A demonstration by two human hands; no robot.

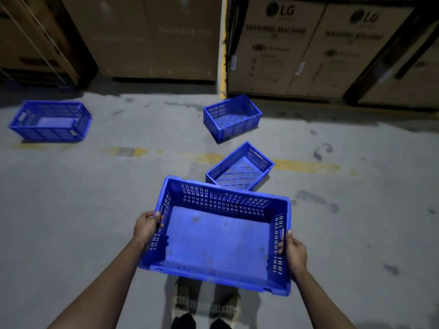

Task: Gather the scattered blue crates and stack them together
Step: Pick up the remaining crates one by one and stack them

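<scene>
I carry a big blue crate (218, 241) in front of me, above the concrete floor. My left hand (147, 227) grips its left end wall, fingers curled over the rim. My right hand (293, 251) grips the right end wall at the handle slot. Just beyond it a second blue crate (240, 167) lies on the floor, turned at an angle across a yellow line. A third blue crate (232, 117) sits farther back near the cardboard boxes. A fourth blue crate (51, 121) stands alone at the far left. All are empty.
Tall cardboard washing-machine boxes (297, 48) and more brown cartons (152, 36) wall off the back. A worn yellow floor line (306, 166) runs across the middle. Bare grey concrete (71, 198) lies to the left and right. My feet show below the held crate.
</scene>
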